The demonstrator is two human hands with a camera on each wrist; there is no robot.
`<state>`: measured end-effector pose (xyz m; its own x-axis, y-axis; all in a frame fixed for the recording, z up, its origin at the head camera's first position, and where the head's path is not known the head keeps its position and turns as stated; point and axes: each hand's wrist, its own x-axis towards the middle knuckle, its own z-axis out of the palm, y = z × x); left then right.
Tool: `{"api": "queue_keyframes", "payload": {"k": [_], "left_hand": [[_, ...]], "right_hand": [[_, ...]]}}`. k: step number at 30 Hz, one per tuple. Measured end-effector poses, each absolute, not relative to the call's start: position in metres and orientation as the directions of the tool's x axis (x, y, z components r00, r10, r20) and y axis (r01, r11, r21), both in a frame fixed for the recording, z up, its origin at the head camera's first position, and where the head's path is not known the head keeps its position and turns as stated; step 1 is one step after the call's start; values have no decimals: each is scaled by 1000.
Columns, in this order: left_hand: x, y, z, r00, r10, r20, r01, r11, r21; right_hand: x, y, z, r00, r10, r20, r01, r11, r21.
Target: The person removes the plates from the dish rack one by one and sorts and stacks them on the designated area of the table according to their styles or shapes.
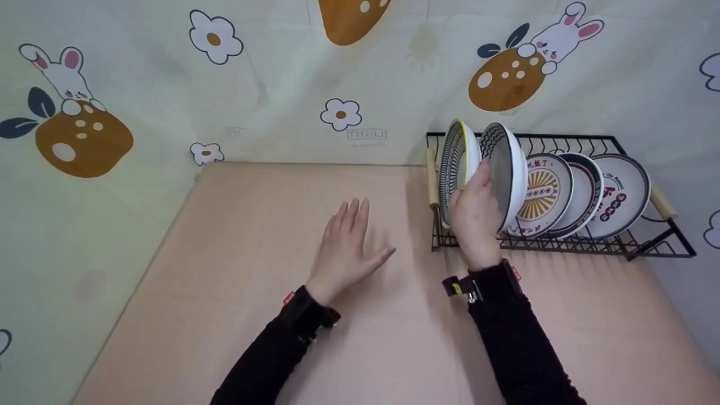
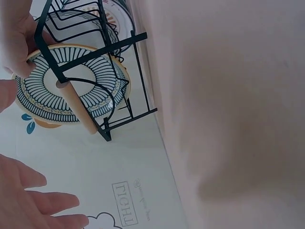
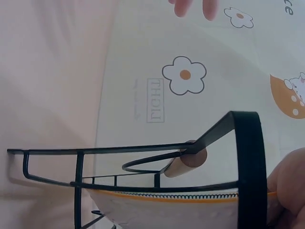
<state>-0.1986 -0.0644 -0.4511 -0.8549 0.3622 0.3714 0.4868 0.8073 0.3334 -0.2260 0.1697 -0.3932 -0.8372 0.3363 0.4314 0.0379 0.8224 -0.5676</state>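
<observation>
My right hand (image 1: 475,216) reaches over the rack's front edge at its left end. It pinches the near rim of a yellow-rimmed dish (image 1: 451,152), thumb inside the patterned face and fingers behind. That dish stands on edge, leftmost in the black wire dish rack (image 1: 568,251); the left wrist view shows its striped blue-green pattern (image 2: 86,107). Just right of the fingers stands a white bowl with a dark rim and a black pattern inside (image 1: 514,169). My left hand (image 1: 343,253) is held over the table left of the rack, fingers straight, thumb spread, holding nothing.
Farther right in the rack stand a plate with a yellow sunburst (image 1: 539,197), a dark-banded plate (image 1: 590,180) and a plate with red marks (image 1: 624,194). Wooden handles (image 1: 432,177) cap the rack's ends. A printed cloth wall (image 1: 270,101) rises behind the pink tabletop (image 1: 225,270).
</observation>
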Motion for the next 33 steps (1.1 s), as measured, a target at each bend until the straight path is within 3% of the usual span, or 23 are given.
{"api": "queue_keyframes", "payload": {"k": [23, 29, 33], "left_hand": [[-199, -64, -456, -867, 387, 314, 484, 804, 346], [-199, -64, -458, -872, 386, 301, 477, 808, 347], [-199, -65, -459, -871, 389, 301, 479, 809, 340]], "right_hand": [[-233, 168, -407, -687, 383, 618, -90, 799, -595], [-234, 171, -408, -651, 351, 673, -141, 815, -562], [-235, 171, -406, -593, 323, 738, -200, 828, -523]]}}
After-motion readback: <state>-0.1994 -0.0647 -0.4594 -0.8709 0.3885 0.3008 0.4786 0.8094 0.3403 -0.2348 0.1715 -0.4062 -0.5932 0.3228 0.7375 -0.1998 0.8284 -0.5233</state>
